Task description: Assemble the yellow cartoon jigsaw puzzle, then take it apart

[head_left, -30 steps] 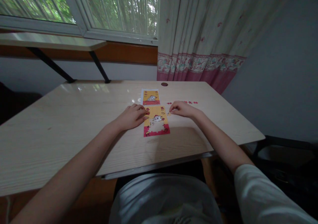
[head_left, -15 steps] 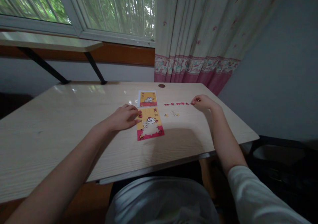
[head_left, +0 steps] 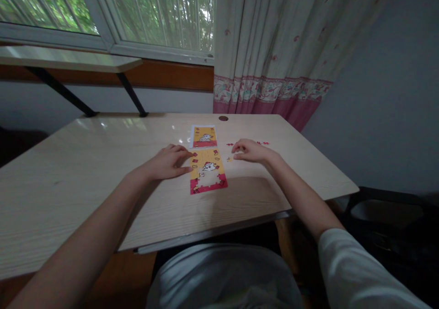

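A partly filled jigsaw puzzle (head_left: pixel 208 175), yellow with a red lower edge and a white cartoon figure, lies flat on the light wooden table (head_left: pixel 85 181). My left hand (head_left: pixel 167 162) rests on the table at the puzzle's left edge, fingers loosely stretched and touching that edge. My right hand (head_left: pixel 249 150) sits just right of the puzzle, fingers curled down over a few small loose pieces (head_left: pixel 229 159); what it pinches is hidden. A small reference picture card (head_left: pixel 204 136) lies beyond the puzzle. A row of red pieces (head_left: pixel 262 143) shows behind my right hand.
A round cable hole (head_left: pixel 223 118) marks the table's far edge. Behind stand a window, a wall shelf on black brackets (head_left: pixel 68 62) and a floral curtain (head_left: pixel 274 48). A dark object (head_left: pixel 387 217) sits low to the right of the table.
My right hand has come back left from the row of red pieces to the loose pieces beside the puzzle. The left hand has stayed at the puzzle's left edge.
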`<state>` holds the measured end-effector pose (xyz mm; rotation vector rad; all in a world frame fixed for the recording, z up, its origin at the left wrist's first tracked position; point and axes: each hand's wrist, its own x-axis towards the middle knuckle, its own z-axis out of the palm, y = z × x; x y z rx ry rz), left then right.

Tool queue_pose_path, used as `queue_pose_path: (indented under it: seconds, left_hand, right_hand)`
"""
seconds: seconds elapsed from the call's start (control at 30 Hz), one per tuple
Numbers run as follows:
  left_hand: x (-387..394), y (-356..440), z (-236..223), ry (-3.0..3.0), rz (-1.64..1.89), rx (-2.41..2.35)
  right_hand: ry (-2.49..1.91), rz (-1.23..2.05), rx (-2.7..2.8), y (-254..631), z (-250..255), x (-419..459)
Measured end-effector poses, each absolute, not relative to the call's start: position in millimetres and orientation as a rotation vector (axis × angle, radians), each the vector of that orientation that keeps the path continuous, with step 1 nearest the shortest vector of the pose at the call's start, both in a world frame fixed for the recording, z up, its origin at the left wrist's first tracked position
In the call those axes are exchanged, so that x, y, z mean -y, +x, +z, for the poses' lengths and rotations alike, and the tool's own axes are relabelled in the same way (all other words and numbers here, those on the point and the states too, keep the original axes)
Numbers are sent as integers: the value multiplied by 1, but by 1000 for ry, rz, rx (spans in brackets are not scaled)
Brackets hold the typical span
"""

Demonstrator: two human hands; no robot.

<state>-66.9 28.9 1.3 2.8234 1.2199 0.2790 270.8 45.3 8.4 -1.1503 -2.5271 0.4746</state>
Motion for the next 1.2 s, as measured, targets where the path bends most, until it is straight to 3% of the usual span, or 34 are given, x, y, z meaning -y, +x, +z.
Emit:
queue_pose_path:
  seconds: [0.23,1.2]
  left_hand:
    - [-28,-65,2,2846,261,-1200]
    - [-26,-59,3,2831,397,-1145]
  right_hand:
    - [-1078,311,2683,254,1,-43]
    - [-1117,707,2601,249,8,-37]
